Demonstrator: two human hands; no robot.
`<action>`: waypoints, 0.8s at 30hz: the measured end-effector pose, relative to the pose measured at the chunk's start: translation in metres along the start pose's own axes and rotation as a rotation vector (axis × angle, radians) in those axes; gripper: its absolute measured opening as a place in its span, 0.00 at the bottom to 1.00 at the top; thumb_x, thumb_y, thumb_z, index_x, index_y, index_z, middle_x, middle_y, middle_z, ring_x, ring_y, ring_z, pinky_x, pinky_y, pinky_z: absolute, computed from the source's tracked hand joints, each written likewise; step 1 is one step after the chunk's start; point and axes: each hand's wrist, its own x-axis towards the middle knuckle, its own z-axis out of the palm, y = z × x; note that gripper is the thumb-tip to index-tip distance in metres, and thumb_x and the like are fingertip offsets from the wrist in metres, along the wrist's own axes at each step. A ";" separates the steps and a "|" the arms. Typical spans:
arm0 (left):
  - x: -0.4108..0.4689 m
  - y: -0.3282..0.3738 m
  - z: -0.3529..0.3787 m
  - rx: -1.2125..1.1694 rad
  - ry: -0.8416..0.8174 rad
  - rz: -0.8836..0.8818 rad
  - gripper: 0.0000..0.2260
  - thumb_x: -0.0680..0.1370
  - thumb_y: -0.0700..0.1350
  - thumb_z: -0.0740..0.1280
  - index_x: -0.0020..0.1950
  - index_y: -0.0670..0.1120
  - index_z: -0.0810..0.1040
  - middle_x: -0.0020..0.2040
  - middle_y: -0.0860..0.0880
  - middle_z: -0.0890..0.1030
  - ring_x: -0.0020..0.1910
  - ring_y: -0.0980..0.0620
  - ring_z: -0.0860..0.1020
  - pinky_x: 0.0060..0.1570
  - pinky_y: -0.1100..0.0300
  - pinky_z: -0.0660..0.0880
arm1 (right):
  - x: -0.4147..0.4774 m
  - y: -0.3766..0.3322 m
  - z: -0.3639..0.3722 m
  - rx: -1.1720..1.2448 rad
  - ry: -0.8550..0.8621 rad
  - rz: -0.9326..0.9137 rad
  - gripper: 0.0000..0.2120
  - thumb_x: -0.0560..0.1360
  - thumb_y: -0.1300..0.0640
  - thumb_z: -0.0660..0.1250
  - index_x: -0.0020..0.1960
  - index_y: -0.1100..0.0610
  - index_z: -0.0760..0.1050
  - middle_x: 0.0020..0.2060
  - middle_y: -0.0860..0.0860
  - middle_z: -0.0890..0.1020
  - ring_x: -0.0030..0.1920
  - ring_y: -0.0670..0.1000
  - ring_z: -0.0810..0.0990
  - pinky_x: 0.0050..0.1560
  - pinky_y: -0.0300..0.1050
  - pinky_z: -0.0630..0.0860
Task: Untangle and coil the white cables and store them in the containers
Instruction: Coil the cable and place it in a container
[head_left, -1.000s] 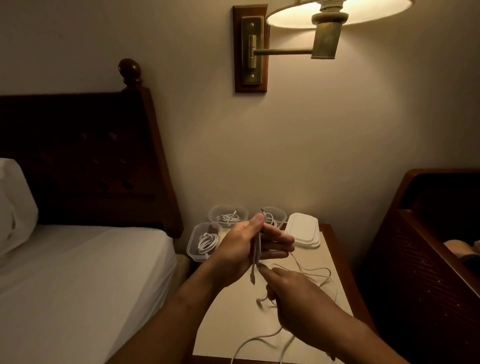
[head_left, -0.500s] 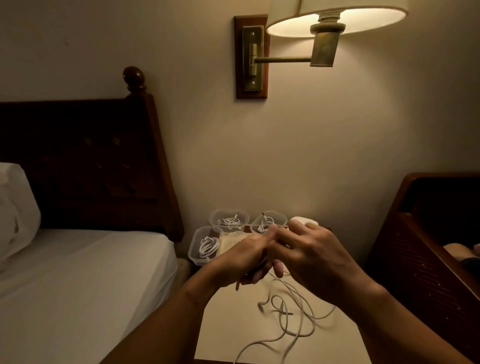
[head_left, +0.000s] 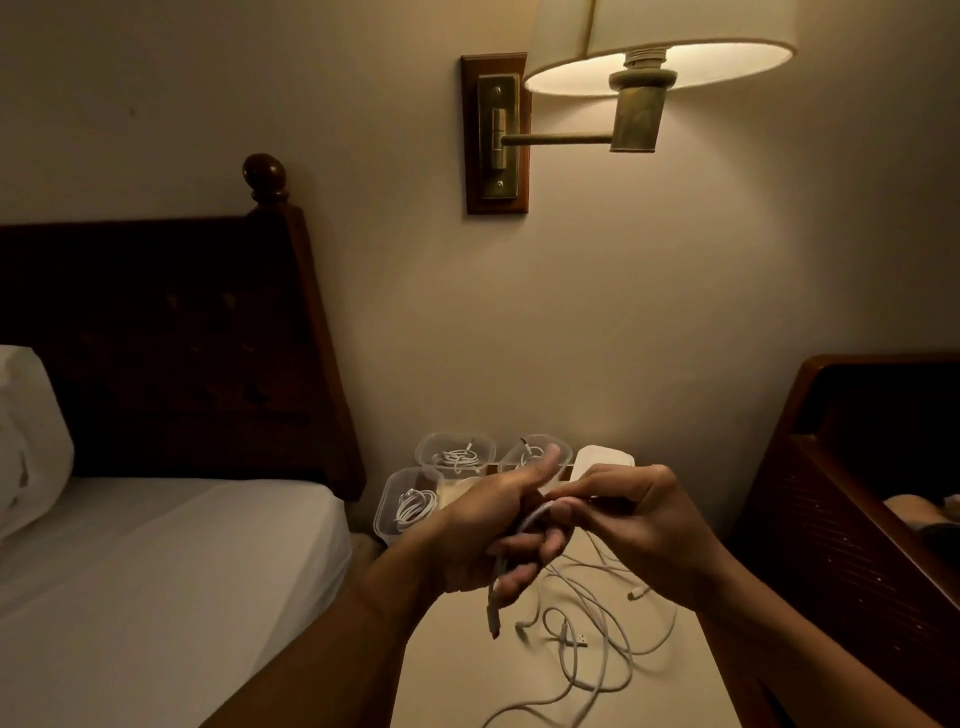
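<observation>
A white cable (head_left: 532, 521) loops over the fingers of my left hand (head_left: 485, 530), which grips it; its plug end (head_left: 492, 616) hangs down below the palm. My right hand (head_left: 639, 525) pinches the same cable right beside the left fingers. More loose white cable (head_left: 597, 639) lies tangled on the nightstand (head_left: 467, 691) under both hands. Behind the hands stand three clear containers, each with a coiled cable: one at front left (head_left: 402, 506), one behind it (head_left: 456, 453), one at back right (head_left: 530, 451), partly hidden by my left thumb.
A stack of white lids (head_left: 605, 460) sits at the back right of the nightstand. A bed (head_left: 156, 571) with a dark headboard (head_left: 182, 353) lies to the left, a dark wooden piece of furniture (head_left: 857, 493) to the right. A lit wall lamp (head_left: 649, 67) hangs overhead.
My right hand rose from below the left hand to beside its fingers, bringing the cable up and over them. The view tilted downward a little.
</observation>
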 end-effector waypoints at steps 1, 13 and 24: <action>0.002 0.001 0.005 0.059 0.074 0.021 0.30 0.86 0.61 0.48 0.40 0.40 0.73 0.25 0.49 0.73 0.19 0.54 0.74 0.20 0.64 0.70 | -0.001 0.000 0.001 0.014 0.042 0.029 0.07 0.76 0.60 0.72 0.53 0.54 0.86 0.42 0.49 0.87 0.44 0.57 0.85 0.42 0.59 0.82; 0.004 -0.010 -0.007 0.126 0.355 0.350 0.15 0.83 0.46 0.62 0.60 0.37 0.81 0.43 0.41 0.85 0.40 0.49 0.83 0.45 0.60 0.81 | -0.008 -0.002 0.020 0.006 0.510 0.151 0.05 0.76 0.61 0.72 0.47 0.53 0.85 0.38 0.46 0.87 0.42 0.49 0.85 0.42 0.43 0.83; 0.009 -0.006 -0.006 0.343 0.445 0.343 0.12 0.86 0.46 0.58 0.48 0.44 0.77 0.35 0.47 0.78 0.35 0.52 0.76 0.36 0.60 0.72 | -0.006 -0.001 0.010 0.140 0.399 0.216 0.08 0.75 0.53 0.68 0.50 0.49 0.85 0.42 0.49 0.87 0.47 0.52 0.85 0.49 0.46 0.83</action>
